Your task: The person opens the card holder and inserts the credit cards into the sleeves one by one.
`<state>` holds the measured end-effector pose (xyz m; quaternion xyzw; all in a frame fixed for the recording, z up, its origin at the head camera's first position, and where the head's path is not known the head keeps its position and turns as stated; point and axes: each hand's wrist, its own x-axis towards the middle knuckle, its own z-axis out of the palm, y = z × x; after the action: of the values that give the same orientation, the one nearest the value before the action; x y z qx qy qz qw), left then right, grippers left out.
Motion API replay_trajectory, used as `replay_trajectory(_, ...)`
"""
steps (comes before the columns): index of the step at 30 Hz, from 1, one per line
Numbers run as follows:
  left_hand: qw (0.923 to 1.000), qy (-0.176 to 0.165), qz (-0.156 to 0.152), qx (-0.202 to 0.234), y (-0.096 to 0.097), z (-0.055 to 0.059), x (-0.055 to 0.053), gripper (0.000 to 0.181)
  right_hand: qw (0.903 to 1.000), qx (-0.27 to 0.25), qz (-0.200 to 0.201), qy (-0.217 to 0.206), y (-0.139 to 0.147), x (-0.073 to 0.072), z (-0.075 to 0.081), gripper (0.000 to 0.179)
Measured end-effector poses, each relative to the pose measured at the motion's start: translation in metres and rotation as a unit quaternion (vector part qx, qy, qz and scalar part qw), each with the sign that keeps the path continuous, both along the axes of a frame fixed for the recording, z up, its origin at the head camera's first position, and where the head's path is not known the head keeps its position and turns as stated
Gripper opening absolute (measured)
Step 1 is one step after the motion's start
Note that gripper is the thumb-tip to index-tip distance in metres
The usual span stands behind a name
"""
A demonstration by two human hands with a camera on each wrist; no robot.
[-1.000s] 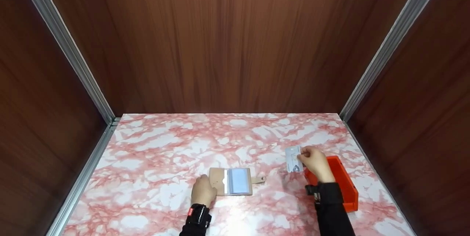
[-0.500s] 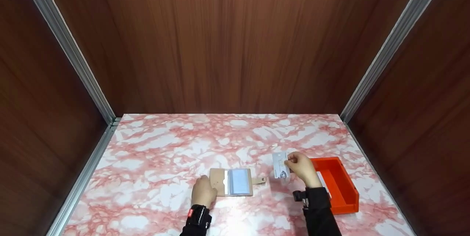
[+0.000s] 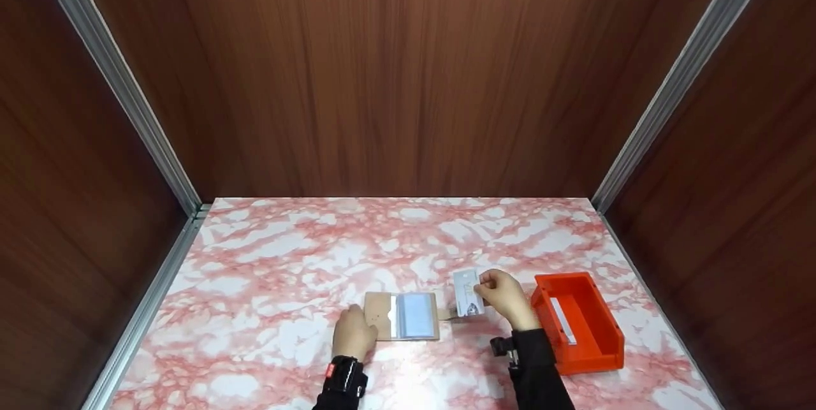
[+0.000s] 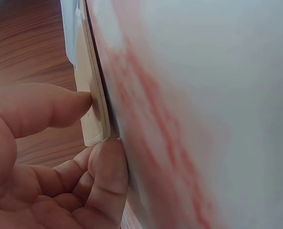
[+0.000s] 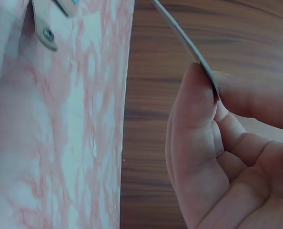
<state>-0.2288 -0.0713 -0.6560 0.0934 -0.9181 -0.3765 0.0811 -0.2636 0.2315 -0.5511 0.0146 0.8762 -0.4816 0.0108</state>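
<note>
A beige card holder (image 3: 378, 305) lies spread on the table, its clear bluish sleeves (image 3: 417, 315) on the right side and a white card edge (image 3: 393, 317) beside them. My left hand (image 3: 354, 333) pinches its left edge; in the left wrist view the thumb (image 4: 55, 107) presses on the cover (image 4: 91, 114) and a finger (image 4: 108, 167) is at its corner. Between thumb and fingers, my right hand (image 3: 505, 295) holds a pale VIP card (image 3: 467, 294) by its right edge. The card overlaps the snap strap (image 3: 445, 314) in the head view. Edge-on, the card (image 5: 186, 40) shows in the right wrist view.
An orange-red bin (image 3: 593, 317) stands to the right of my right hand, with a white card (image 3: 563, 321) along its left inner side. Dark wood panels (image 3: 395, 78) with metal corner rails (image 3: 688, 72) enclose the red-and-white marbled table (image 3: 287, 244).
My right hand has carried the card leftward from beside the bin to the holder's strap, uncovering the bin and the white card in it. The left hand and holder stay put.
</note>
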Motion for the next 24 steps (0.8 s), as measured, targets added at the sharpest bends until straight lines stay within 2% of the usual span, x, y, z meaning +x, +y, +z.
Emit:
replay_trajectory(2,1.0000,-0.007,-0.002,0.003,0.001,0.007,0.002,0.028,1.0000,-0.004,0.004,-0.003,-0.003,0.000,-0.001,0.004)
replay_trajectory(4,1.0000,-0.004,0.001,0.000,0.000,-0.002,-0.001,0.028,0.9999,-0.008,0.004,-0.007,-0.005,-0.001,-0.002,0.004)
replay_trajectory(7,0.9999,-0.005,0.002,0.009,0.001,0.007,0.002,0.029,0.9999,-0.014,0.004,-0.010,-0.008,0.000,-0.004,0.004)
replay_trajectory(11,0.9999,0.013,0.002,0.007,0.002,0.006,0.003,0.029,0.9999,-0.015,0.004,-0.006,-0.013,0.002,-0.007,0.006)
replay_trajectory(15,0.9994,0.030,-0.002,-0.013,0.001,-0.018,-0.006,0.028,0.9999,-0.011,0.006,-0.001,-0.017,0.004,-0.009,0.007)
replay_trajectory(18,0.9980,0.054,0.002,-0.033,0.002,-0.033,-0.012,0.027,0.9999,-0.007,0.011,0.004,-0.019,0.005,-0.011,0.008)
replay_trajectory(20,0.9962,0.079,0.010,-0.034,0.003,-0.036,-0.014,0.026,0.9999,-0.009,0.013,0.005,-0.022,0.006,-0.012,0.008)
replay_trajectory(22,0.9931,0.110,0.016,-0.038,0.003,-0.037,-0.015,0.026,0.9998,-0.013,0.017,0.004,-0.024,0.007,-0.014,0.008)
replay_trajectory(24,0.9897,0.137,0.021,-0.036,0.006,-0.026,-0.012,0.026,0.9997,-0.018,0.018,0.003,-0.026,0.008,-0.015,0.008)
